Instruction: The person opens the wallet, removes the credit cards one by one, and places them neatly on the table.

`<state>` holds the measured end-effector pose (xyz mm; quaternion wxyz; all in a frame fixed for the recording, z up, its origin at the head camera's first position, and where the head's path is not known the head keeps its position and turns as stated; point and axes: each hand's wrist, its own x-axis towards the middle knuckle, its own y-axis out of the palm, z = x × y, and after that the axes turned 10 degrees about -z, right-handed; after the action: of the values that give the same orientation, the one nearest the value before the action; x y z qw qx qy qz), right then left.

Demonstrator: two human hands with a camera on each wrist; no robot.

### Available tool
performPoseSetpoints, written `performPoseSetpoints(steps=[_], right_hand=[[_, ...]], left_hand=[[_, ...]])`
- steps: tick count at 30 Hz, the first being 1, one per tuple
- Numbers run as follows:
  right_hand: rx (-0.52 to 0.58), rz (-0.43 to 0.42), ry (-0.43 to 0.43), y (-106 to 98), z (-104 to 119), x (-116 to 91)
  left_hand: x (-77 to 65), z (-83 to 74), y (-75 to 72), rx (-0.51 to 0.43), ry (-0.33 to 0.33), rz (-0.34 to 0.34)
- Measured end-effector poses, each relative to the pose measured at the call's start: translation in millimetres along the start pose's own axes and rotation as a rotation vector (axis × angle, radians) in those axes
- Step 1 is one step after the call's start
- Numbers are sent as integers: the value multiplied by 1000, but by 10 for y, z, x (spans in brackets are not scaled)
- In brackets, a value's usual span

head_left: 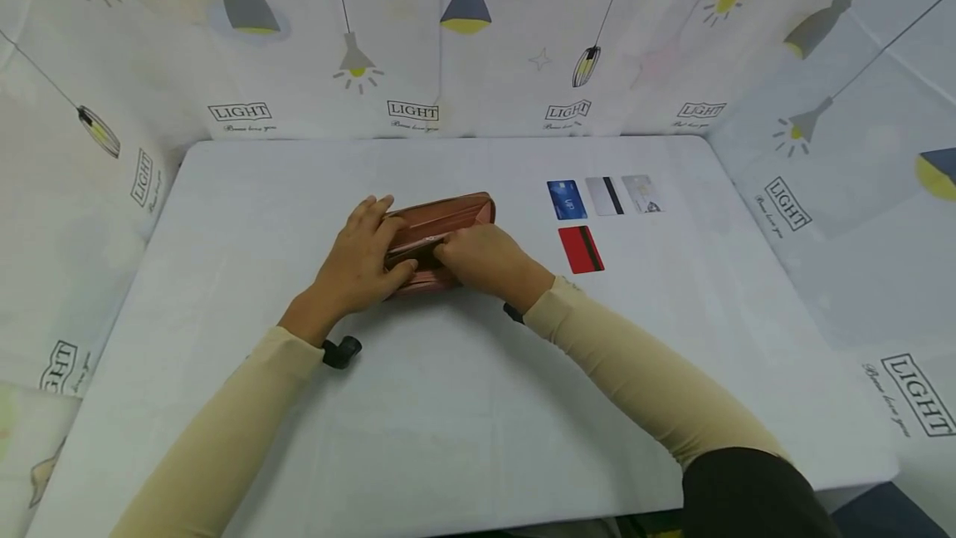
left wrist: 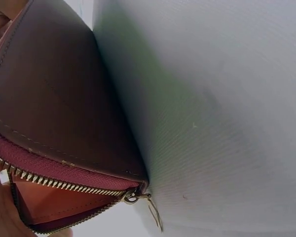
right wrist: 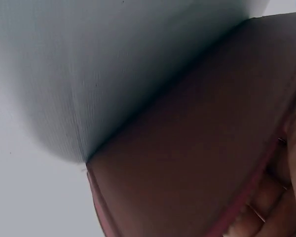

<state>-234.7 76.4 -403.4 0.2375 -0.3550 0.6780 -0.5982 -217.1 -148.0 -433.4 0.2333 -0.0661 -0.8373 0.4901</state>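
Note:
A brown zip-around wallet (head_left: 441,210) stands spread open on the white table, its pinkish lining and inner pockets facing up in the head view. My left hand (head_left: 362,251) holds its left end, the thumb over the near side and the fingers toward the far side. My right hand (head_left: 489,260) reaches into the right part of the wallet with curled fingers; I cannot tell what they hold, as the hand covers it. Brass zip teeth (left wrist: 64,185) and a zip pull (left wrist: 155,215) show in the left wrist view. The brown outer cover (right wrist: 187,133) fills much of the right wrist view.
Right of the wallet lie a blue card (head_left: 567,200), a silver card with a dark stripe (head_left: 601,196), a pale grey card (head_left: 642,193) and, nearer, a red card (head_left: 575,250). A lamp-printed cloth (head_left: 493,65) hangs behind the white table (head_left: 448,422).

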Motion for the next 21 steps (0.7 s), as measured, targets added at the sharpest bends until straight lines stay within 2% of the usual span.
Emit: performPoseSetpoints(steps=[8, 14, 21], right_hand=[[-18, -90, 3, 77, -4, 20], [-40, -97, 34, 106, 8, 2], [2, -160, 46, -5, -8, -99]], left_hand=[[-2, -16, -5, 2, -1, -1], [0, -15, -5, 6, -14, 8], [2, -18, -17, 12, -23, 16]])
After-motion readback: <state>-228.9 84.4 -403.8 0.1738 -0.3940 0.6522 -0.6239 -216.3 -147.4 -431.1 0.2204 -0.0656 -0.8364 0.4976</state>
